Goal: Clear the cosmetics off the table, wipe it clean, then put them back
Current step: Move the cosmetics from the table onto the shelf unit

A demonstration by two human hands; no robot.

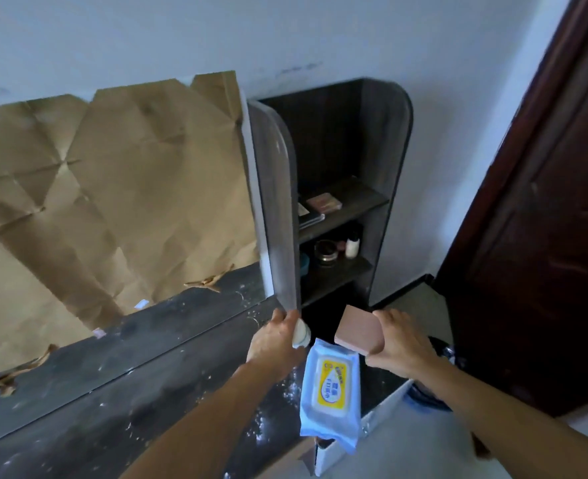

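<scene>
Brown paper [113, 202] crumpled, up behind counter's back edge. Counter [113, 392] dark, streaked with white dust. Shelf [389, 150] upright at counter's back right corner. Wipes [330, 385] flat at right end, near end overhanging front edge. Right hand [403, 340] above right end, fingers clasping pink box [359, 330] by its right side. Left hand [275, 340] at foot of shelf's left panel, fingers curled round white round item [302, 335]. On shelf: compacts [323, 202] on upper board; jar [325, 252] and small bottle [353, 245] on lower board.
</scene>
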